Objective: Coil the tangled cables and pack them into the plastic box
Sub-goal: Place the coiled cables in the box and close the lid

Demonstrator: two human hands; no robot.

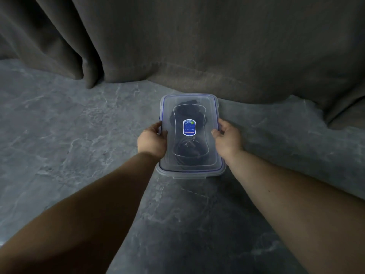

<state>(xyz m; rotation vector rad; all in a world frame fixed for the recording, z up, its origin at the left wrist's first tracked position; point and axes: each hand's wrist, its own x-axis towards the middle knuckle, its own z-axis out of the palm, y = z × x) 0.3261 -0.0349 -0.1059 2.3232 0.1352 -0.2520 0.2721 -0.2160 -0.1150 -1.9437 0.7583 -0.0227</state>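
**Grey marble surface: lidded box held at both sides**

Grey veined stone-look surface (59, 145) below, dark brown pleated curtain (197, 40) behind. Clear rectangular plastic box (189, 171) with blue-sealed lid resting flat at centre, near curtain hem. Dark coiled cables (184, 155) visible inside through lid. Left hand (153, 140) gripping left rim, right hand (227, 138) gripping right rim. Small blue oval label (189, 127) on lid centre.

Clear plastic box (214, 115), lidded, blue-sealed, flat on the grey surface, dark coiled cables (178, 117) inside.
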